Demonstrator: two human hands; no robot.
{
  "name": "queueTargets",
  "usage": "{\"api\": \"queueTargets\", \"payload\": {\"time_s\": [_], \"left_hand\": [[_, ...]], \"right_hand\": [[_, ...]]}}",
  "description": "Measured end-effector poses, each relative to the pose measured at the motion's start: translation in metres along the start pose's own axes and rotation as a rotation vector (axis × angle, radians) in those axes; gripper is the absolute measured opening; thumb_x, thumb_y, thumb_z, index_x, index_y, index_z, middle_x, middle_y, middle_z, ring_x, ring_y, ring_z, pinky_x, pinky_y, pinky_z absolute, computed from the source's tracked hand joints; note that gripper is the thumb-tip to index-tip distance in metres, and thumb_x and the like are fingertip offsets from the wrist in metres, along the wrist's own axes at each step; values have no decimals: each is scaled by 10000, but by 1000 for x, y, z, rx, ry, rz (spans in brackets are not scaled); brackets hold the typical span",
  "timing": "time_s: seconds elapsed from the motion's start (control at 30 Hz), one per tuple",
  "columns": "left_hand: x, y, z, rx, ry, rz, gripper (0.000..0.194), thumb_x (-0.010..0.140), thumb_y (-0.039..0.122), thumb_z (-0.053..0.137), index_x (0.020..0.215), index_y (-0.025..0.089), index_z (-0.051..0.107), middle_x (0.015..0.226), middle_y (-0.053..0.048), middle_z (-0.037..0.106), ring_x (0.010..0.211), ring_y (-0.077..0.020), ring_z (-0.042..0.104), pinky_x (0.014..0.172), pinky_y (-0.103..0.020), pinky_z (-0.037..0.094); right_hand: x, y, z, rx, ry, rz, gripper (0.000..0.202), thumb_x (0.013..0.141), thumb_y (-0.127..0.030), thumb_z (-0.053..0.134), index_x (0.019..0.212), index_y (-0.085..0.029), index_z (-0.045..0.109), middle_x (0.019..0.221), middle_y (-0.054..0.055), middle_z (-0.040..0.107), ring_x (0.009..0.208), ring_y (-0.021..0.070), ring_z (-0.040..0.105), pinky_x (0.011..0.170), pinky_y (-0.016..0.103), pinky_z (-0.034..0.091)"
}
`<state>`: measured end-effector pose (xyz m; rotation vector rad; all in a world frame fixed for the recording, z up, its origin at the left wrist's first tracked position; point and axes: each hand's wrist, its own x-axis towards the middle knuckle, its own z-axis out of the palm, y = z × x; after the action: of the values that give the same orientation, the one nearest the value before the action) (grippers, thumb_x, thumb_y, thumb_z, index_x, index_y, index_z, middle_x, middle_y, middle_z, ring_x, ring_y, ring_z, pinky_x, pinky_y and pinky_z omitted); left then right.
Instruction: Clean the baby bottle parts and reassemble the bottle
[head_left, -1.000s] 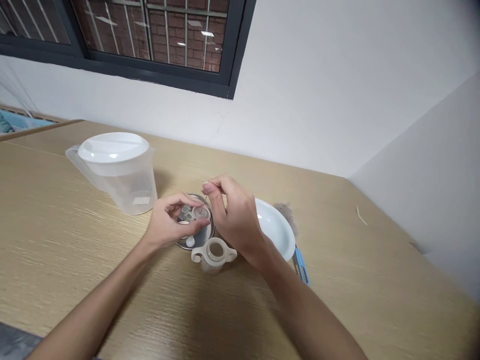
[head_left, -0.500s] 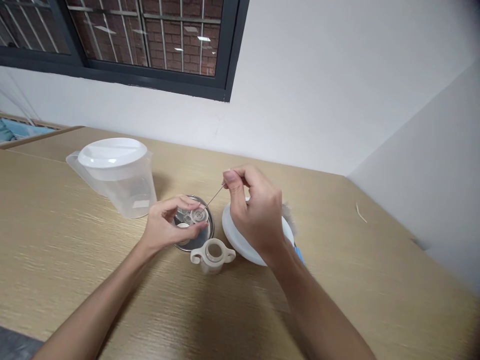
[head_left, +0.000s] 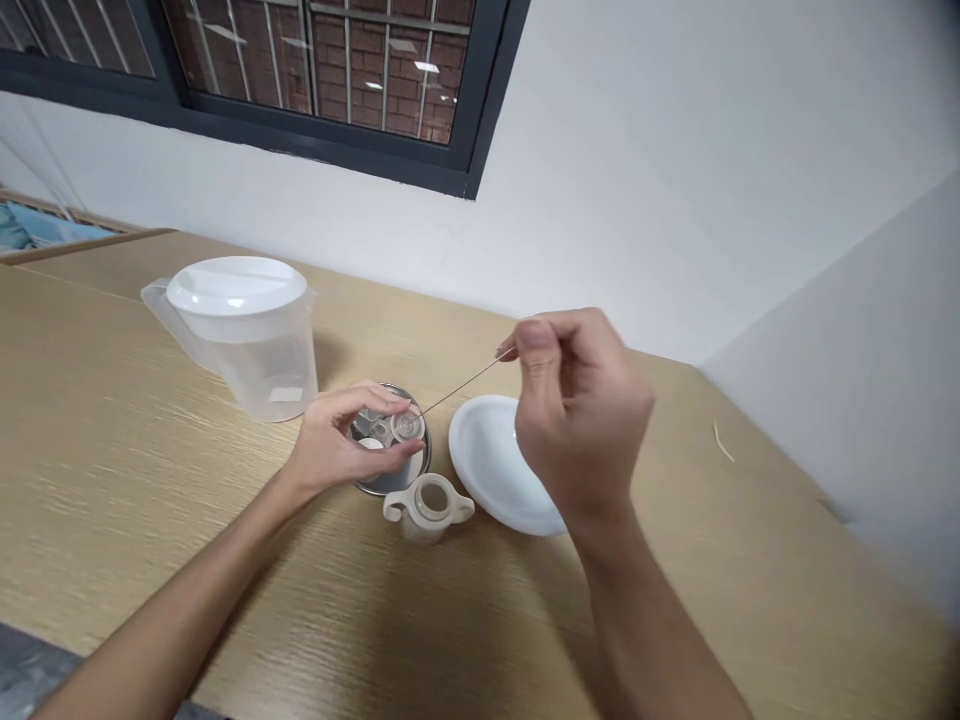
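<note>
My left hand [head_left: 341, 440] pinches a small round translucent cap [head_left: 407, 426] between thumb and fingers, above a round metal dish [head_left: 388, 487] that holds other small parts. A thin wire-like rod [head_left: 465, 384] runs from the cap up to my right hand [head_left: 581, 415], whose thumb and fingers are closed on its upper end. The rod's lower tip is at the cap; I cannot tell how far in it goes. Just below stands a small clear bottle with a two-handled cream collar [head_left: 433, 500], its mouth open. A white bowl [head_left: 491, 460] lies partly behind my right hand.
A translucent pitcher [head_left: 259, 360] with a white lid stands at the left on the wooden table [head_left: 300, 600]. A short pale strip [head_left: 722, 442] lies at the right. Behind the table are a white wall and a dark-framed window [head_left: 315, 125].
My right hand has moved right and slightly up, away from the cap, and more of the rod shows between them. My left hand keeps the cap. The view has shifted a little.
</note>
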<state>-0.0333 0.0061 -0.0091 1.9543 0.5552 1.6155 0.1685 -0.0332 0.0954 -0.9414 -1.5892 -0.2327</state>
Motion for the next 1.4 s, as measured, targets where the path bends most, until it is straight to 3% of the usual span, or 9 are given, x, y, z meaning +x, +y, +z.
{"api": "queueTargets", "payload": {"time_s": [0.13,0.27,0.6,1.0,1.4], "left_hand": [[-2,-5,-2,19,-6,2,368,627,78,905,942,204,764,936,-79,792,853,-205,733,795,-346,591],[-2,-7,-3,6,39,-33,419,606,77,923,974,218,783,949,-84,793,875,-215,731,796,-352,581],[-1,-5,3,-38,55,-18,464,579,76,942,991,234,798,955,-80,809,897,-229,737,807,-382,602],[-2,-1,5,-13,84,-64,420,602,128,942,986,241,816,944,-80,816,884,-236,744,805,-383,609],[-8,-8,7,36,125,-172,388,641,206,934,1008,267,825,999,-71,812,927,-227,746,876,-355,594]], "right_hand": [[12,-3,-18,17,179,12,196,1018,-200,527,829,-215,578,767,6,623,745,148,645,683,317,513],[15,-5,-26,7,233,7,194,1015,-218,534,826,-209,577,755,5,616,726,154,648,662,326,506],[8,-4,-15,-12,138,-28,191,1007,-174,538,836,-248,580,751,4,653,736,163,648,655,339,509],[2,0,-3,2,46,-27,194,1020,-204,523,833,-215,574,750,-7,636,685,123,604,616,291,470],[-27,10,46,165,-201,-2,201,1016,-181,514,840,-197,608,769,0,638,747,124,589,703,268,460]]}}
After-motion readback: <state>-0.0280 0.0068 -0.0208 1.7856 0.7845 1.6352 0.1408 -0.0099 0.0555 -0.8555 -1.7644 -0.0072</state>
